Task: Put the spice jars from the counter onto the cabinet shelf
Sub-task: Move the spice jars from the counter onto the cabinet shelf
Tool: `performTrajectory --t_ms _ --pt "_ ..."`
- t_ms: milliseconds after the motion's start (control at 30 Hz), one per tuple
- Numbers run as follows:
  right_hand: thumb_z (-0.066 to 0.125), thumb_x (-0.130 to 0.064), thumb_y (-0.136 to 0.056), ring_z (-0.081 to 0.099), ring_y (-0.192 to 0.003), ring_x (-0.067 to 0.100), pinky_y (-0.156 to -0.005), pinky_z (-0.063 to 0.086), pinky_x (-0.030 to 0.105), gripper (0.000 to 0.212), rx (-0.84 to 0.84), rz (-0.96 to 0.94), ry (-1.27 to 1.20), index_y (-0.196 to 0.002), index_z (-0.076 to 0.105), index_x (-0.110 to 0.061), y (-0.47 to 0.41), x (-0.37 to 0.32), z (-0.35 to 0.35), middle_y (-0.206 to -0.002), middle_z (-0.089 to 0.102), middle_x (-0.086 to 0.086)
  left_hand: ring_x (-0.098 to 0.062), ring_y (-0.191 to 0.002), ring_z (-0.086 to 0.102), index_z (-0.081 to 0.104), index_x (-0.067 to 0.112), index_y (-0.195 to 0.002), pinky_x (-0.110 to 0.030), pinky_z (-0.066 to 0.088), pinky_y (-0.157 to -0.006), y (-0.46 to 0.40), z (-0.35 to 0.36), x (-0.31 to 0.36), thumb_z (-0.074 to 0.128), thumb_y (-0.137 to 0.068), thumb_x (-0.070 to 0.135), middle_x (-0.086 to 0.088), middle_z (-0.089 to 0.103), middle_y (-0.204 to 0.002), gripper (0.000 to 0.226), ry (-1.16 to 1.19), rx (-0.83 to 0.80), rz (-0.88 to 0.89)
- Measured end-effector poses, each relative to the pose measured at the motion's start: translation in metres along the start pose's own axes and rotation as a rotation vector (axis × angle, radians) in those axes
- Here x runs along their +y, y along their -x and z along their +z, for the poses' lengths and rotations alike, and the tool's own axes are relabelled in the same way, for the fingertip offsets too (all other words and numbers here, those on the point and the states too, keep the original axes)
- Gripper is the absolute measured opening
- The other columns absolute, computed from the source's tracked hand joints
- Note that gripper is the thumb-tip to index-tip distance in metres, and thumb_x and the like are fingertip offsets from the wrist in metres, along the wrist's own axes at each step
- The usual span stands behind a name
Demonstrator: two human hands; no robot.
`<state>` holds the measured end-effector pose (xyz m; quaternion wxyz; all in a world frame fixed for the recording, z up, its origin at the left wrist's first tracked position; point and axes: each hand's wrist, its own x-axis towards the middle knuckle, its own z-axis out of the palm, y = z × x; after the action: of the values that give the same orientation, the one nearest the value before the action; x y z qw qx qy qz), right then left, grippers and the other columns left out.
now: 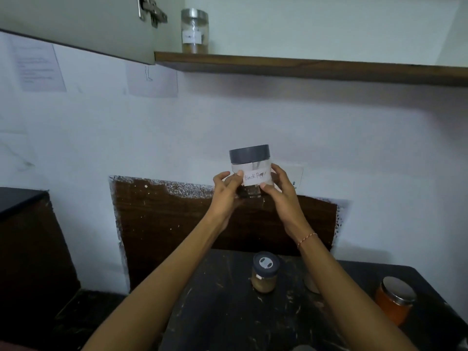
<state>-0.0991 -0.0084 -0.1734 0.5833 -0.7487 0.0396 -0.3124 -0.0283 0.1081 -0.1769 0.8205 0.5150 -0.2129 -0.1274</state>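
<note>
You are holding the black pepper jar (250,171) up in front of the wall, between both hands and clear of the counter. Your left hand (225,191) is gripping the jar's left side: the thumb is lying across the front, its tip touching the left edge of the handwritten "Black Pepper" label (256,177), and the other fingers are curling round toward the back. Your right hand (281,191) is gripping the opposite side, thumb pressing the lower right of the front just under the label, fingers wrapping behind the glass. Neither hand is touching the grey lid (249,153), which is sitting above your fingertips. The jar is standing upright, with a dark layer of pepper showing low down between your thumbs.

Well above your hands and off to the left, a tall silver-lidded jar (194,31) is already standing at the left end of the cabinet shelf (304,65), beside the open cabinet door (76,24). Below your hands, on the black counter (222,300), a grey-lidded jar of tan powder (264,272) is standing between your forearms. To the right of your right forearm, a jar of orange spice (395,300) with a metal lid is standing near the counter's edge, and a pale jar (311,283) is showing only partly behind that forearm.
</note>
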Motion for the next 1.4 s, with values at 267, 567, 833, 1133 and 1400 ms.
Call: performTrajectory --t_ms 267,567,833,1133,1400 --pt "0.065 -0.022 -0.085 0.047 -0.127 0.022 -0.104 0.043 0.043 0.05 0.046 -0.079 -0.027 -0.125 0.037 -0.032 -0.021 -0.032 -0.003 -0.139 0.048 0.007 -0.015 -0.108 0.049 0.045 0.013 -0.121 -0.03 0.044 -0.092 -0.013 0.012 0.042 0.041 -0.098 0.025 -0.003 0.053 -0.115 0.026 -0.24 -0.003 0.141" --pt "0.067 -0.013 -0.083 0.046 -0.125 0.01 -0.087 0.041 0.012 0.055 0.108 -0.323 0.052 -0.131 0.043 -0.023 -0.061 -0.08 -0.002 -0.139 0.049 -0.001 -0.013 -0.111 0.053 0.053 0.012 -0.126 -0.015 0.047 -0.084 -0.036 0.021 0.098 0.051 -0.094 0.017 -0.004 0.059 -0.123 0.032 -0.374 -0.002 0.388" --pt "0.068 -0.01 -0.08 0.048 -0.111 0.003 -0.093 0.047 0.023 0.055 0.26 -0.542 0.073 -0.131 0.048 -0.014 -0.116 -0.152 0.01 -0.128 0.057 0.001 -0.009 -0.101 0.061 0.059 0.006 -0.121 -0.014 0.053 -0.081 -0.084 0.041 0.174 0.055 -0.092 0.015 -0.003 0.065 -0.111 0.031 -0.305 0.003 0.621" --pt "0.068 -0.017 -0.081 0.052 -0.122 0.021 -0.093 0.044 0.024 0.053 0.28 -0.485 0.178 -0.13 0.048 -0.009 -0.232 -0.196 0.028 -0.132 0.056 0.009 -0.015 -0.091 0.062 0.063 0.0 -0.109 -0.01 0.046 -0.062 -0.18 0.06 0.246 0.057 -0.091 0.014 -0.012 0.067 -0.108 0.023 -0.362 0.118 0.582" --pt "0.048 0.005 -0.085 0.054 -0.114 0.036 -0.093 0.05 0.047 0.032 0.044 -0.156 0.359 -0.116 0.054 0.005 -0.321 -0.204 0.04 -0.125 0.056 0.022 -0.022 -0.097 0.049 0.059 -0.001 -0.116 -0.03 0.043 -0.086 -0.261 0.037 0.28 0.042 -0.089 -0.009 -0.011 0.054 -0.106 0.032 -0.748 0.071 0.326"
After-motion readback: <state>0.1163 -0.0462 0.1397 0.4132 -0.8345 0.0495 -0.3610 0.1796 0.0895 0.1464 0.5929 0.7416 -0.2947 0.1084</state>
